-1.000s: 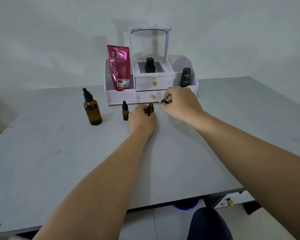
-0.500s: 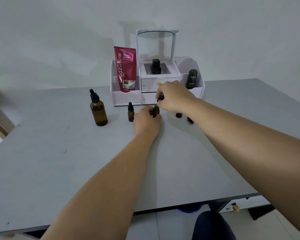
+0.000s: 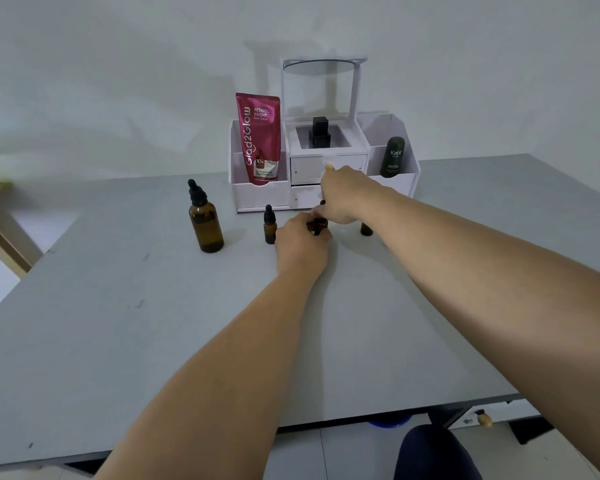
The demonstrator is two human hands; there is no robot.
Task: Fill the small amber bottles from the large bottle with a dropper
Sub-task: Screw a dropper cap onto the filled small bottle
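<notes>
Grey table carries a small amber bottle at its far centre, clamped by the left hand, the right hand pinching a dark cap just above, a capped small bottle just left, the large bottle farther left.

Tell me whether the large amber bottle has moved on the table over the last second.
No. The large amber bottle stands left of the white organizer, same gap as before; only the camera shifted.
</notes>
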